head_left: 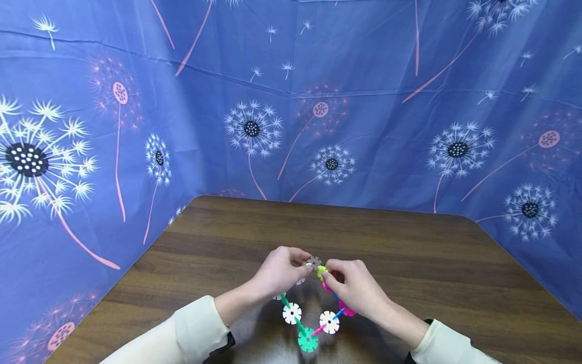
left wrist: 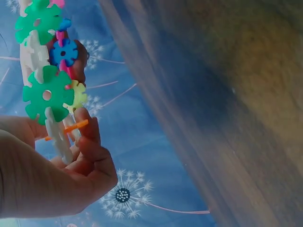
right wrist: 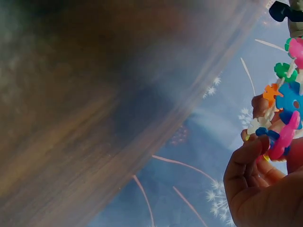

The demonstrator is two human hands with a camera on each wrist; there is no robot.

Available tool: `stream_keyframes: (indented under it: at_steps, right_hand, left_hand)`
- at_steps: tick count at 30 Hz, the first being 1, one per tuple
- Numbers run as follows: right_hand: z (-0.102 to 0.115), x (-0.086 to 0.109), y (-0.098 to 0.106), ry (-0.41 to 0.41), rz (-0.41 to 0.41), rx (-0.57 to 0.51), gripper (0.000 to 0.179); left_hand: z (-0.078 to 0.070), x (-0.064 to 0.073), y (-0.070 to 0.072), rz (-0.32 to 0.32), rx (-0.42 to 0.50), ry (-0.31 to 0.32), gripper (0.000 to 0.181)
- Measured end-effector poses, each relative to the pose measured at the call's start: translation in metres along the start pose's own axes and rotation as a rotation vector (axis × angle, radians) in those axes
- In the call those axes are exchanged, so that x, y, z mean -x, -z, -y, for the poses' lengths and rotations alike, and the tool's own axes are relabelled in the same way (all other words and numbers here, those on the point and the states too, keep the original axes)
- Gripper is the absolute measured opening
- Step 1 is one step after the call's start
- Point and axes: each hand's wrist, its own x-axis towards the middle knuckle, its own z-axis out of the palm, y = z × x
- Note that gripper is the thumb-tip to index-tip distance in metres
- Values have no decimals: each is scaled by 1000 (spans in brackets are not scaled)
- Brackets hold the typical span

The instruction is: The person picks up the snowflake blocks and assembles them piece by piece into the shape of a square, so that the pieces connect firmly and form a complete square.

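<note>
A loop-shaped chain of notched plastic snowflake discs hangs between both hands, above the wooden table. In the head view, a green disc (head_left: 307,344) is lowest, with a white disc (head_left: 292,320) and another white disc (head_left: 329,328) on either side. My left hand (head_left: 275,275) pinches the chain's left side, with a greyish disc (head_left: 313,260) at its fingertips. The left wrist view shows an orange disc (left wrist: 80,124) edge-on by these fingers. My right hand (head_left: 361,288) pinches the other side by a yellow-green disc (head_left: 321,271). Pink (right wrist: 285,137) and blue discs (right wrist: 285,101) show at its fingers.
The dark wood-grain table (head_left: 218,227) spreads under and beyond the hands. Behind and beside it hangs a blue cloth (head_left: 386,116) printed with dandelions. Pale sleeves (head_left: 182,328) cover both forearms.
</note>
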Motion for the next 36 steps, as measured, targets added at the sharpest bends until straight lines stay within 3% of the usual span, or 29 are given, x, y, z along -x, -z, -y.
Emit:
stream_keyframes:
  at_steps: [10,18,23,27,31,34,36]
  right_hand:
    - [1,4,-5,31,-74,48,40]
    - [4,5,-5,91,-132,69,39]
    - [4,0,1,65,-88,58,40]
    - [-7,-11,4,-63,-30,60,34]
    - [-25,-20,9,-260,-12,47,27]
    - [-40,-23,18,-381,-46,39,25]
    - [-47,-23,25,-436,-80,28,25]
  left_hand:
    - [-7,4,-8,-75,46,-3,24]
    - [-11,8,-8,-67,60,-5,26]
    - [-14,4,-6,-9,27,2,31]
    - [-3,-8,1,32,-34,-3,44]
    - [14,-18,12,-73,-76,-12,48]
    - [23,-21,19,-127,-34,31,40]
    - [25,-22,22,-106,44,81,33]
